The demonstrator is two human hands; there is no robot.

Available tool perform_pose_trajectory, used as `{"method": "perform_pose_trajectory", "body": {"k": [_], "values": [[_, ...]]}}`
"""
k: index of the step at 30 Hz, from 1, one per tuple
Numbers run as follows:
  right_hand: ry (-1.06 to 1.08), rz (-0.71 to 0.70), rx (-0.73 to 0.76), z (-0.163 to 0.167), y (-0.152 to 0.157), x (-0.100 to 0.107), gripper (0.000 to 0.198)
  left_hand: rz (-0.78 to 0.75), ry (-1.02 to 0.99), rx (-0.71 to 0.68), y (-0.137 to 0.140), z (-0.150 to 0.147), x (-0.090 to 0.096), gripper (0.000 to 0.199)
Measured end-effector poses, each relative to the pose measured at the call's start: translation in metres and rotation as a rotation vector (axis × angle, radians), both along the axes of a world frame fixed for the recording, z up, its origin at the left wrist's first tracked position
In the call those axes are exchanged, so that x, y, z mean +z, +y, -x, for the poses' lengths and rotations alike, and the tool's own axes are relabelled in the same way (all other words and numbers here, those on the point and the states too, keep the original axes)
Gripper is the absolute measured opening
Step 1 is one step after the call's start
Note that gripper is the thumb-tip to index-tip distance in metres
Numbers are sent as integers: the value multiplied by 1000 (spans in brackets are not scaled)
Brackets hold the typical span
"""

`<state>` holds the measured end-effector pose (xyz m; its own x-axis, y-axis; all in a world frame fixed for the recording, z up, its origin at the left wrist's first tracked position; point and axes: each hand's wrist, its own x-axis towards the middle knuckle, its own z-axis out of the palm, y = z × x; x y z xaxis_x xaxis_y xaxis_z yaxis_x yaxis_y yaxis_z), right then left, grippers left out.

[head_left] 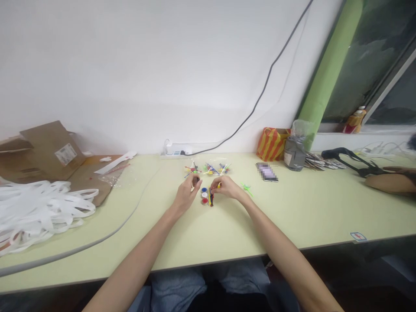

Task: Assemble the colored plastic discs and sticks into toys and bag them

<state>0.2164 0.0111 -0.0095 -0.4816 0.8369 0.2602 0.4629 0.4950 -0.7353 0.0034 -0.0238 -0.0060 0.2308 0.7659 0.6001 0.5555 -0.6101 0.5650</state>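
Observation:
Close above the table, my left hand (187, 193) is closed in a pinch around a small dark piece (198, 179). My right hand (226, 187) has its fingertips pinched together over a row of thin yellow, black and red pieces (211, 200); what lies between those fingers is too small to make out. Between the hands sit three small round pieces in a column: a blue one (204, 190), a white one (204, 195) and a red one (204, 201). A bright green spiky plastic piece (247, 189) lies right of my right hand.
Behind the hands lie several multicoloured spiky plastic pieces (212, 168). A power strip (177, 150) rests against the wall. Rightward are a phone (267, 172), a striped bag (273, 144) and a grey container (294, 154). White strapping (42, 208), cardboard (48, 149) and a cable (107, 236) occupy the left.

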Motion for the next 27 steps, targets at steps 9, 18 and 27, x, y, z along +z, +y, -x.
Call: {"method": "perform_pose_trajectory", "body": {"k": [9,18,27], "values": [[493,250,4,24,-21,9,35,-60,-82,-74,1,-6,-7,23],[243,-56,-141,-11,-14,29,18,-14,-60,-40,-4,-9,-3,41],[-302,243,-28,-37,-15,18,7,-30,-45,-31,-1,-5,-4,25]]}}
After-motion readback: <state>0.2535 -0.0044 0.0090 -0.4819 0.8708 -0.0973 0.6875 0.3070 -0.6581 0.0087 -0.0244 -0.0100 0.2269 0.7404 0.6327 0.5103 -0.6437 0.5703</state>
